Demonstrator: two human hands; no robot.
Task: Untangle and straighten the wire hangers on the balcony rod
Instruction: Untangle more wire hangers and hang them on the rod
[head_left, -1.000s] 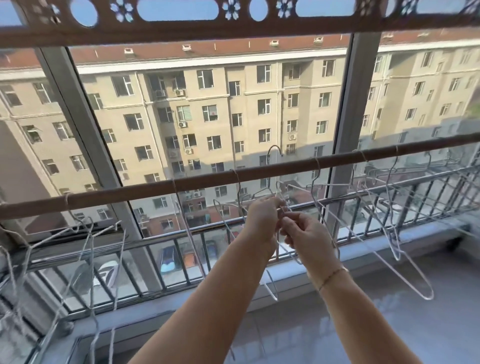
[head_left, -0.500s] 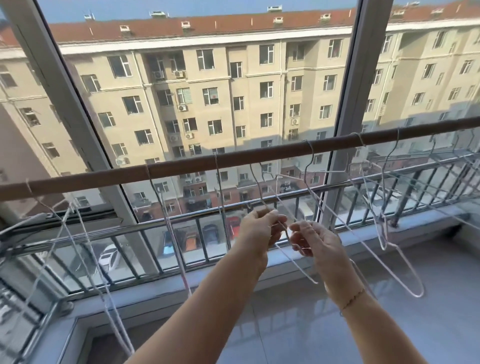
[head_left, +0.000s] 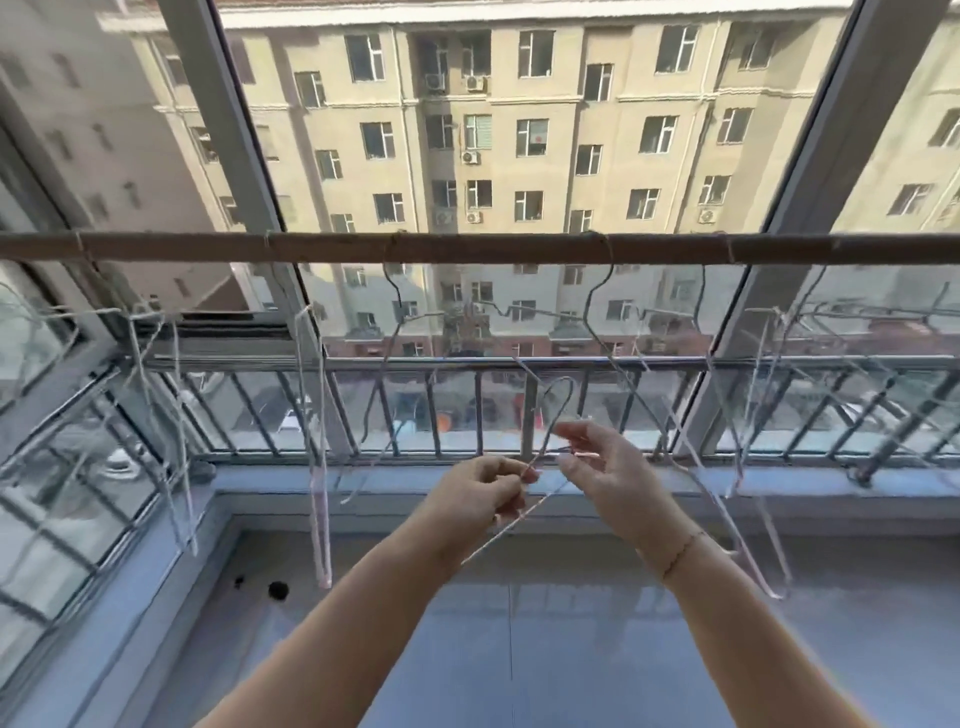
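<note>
A brown rod (head_left: 467, 248) runs level across the balcony window. Several thin white wire hangers hang from it, one (head_left: 319, 467) left of centre and another (head_left: 727, 493) to the right, some crossing each other. A loose wire hanger (head_left: 558, 402) is off the rod, its hook pointing up below the rod's middle. My left hand (head_left: 485, 491) pinches this hanger at its neck. My right hand (head_left: 602, 467) pinches the wire just right of that, fingers partly spread.
A metal railing (head_left: 519, 374) with vertical bars runs behind the hangers, above a grey window ledge (head_left: 363, 480). Window frame posts (head_left: 228, 130) rise left and right. A tangled bunch of hangers (head_left: 156, 389) hangs at the far left. A glossy grey floor lies below.
The view tilted down, so the rod sits level and higher. My hands dropped below the railing, and the hanger they hold came off the rod, hook now free.
</note>
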